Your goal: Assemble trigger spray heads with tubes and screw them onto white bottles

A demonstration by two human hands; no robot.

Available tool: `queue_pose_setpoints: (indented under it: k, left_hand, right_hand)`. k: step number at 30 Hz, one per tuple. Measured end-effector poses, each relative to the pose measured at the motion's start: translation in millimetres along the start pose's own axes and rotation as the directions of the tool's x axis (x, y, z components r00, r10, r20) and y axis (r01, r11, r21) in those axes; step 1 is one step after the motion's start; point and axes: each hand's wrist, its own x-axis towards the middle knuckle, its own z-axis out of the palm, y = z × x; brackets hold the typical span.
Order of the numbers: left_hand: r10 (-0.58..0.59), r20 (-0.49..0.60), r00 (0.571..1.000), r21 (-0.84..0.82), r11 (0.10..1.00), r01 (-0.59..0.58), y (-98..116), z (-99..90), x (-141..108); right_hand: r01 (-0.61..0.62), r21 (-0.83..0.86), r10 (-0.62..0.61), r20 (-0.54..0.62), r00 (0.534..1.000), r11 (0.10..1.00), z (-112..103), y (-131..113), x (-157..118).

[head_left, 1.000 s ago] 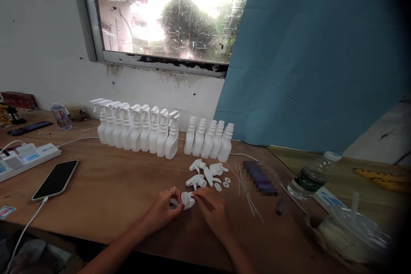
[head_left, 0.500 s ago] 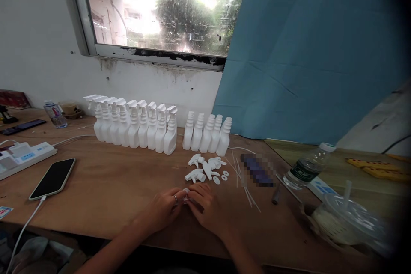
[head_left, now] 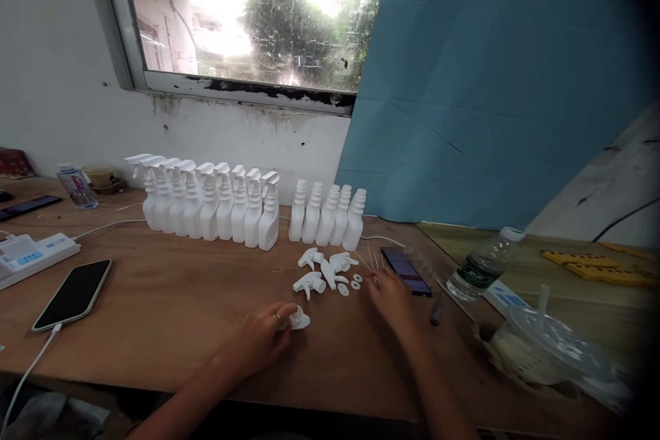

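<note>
My left hand is closed on a white spray trigger head, held low over the table with its round end toward the fingertips. My right hand reaches out to the thin white tubes, fingers curled in over them. What its fingertips pinch, if anything, is hidden. Between the hands and the bottles lie several loose white trigger heads, with a few flat white rings beside them.
White spray bottles with trigger tops stand in a row by the wall. Several topless bottles stand right of them. Phones, a power strip, a water bottle and a lidded cup with straw are around.
My right hand has let go of the trigger head and moved right and forward to the thin tubes. My left hand keeps hold of the head. The view has shifted slightly.
</note>
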Motion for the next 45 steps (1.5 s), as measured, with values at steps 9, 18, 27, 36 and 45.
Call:
queue_pose_setpoints:
  k: [9,18,27,36,45]
  left_hand:
    - [0.023,0.007,1.0,0.004,1.0,-0.023,6,-4.9,5]
    - [-0.112,-0.005,0.994,-0.186,0.976,0.109,3,1.7,-1]
    - [-0.122,-0.005,0.993,-0.297,0.948,0.115,-1,3.1,0]
    - [-0.084,-0.003,0.996,-0.298,0.951,0.08,-1,2.9,2]
    - [-0.078,0.008,0.997,-0.286,0.955,0.077,-1,2.6,2]
  right_hand:
    - [-0.293,-0.022,0.294,0.1,0.951,0.956,0,46,14]
    - [-0.209,0.473,0.277,-0.076,0.958,0.856,-25,-17,-4]
    - [-0.215,0.934,-0.077,0.202,0.976,-0.286,-3,-148,-23]
    - [-0.51,0.775,-0.25,0.446,0.859,-0.373,30,-156,-25]
    - [-0.44,0.843,-0.228,0.383,0.895,-0.31,40,-156,-30]
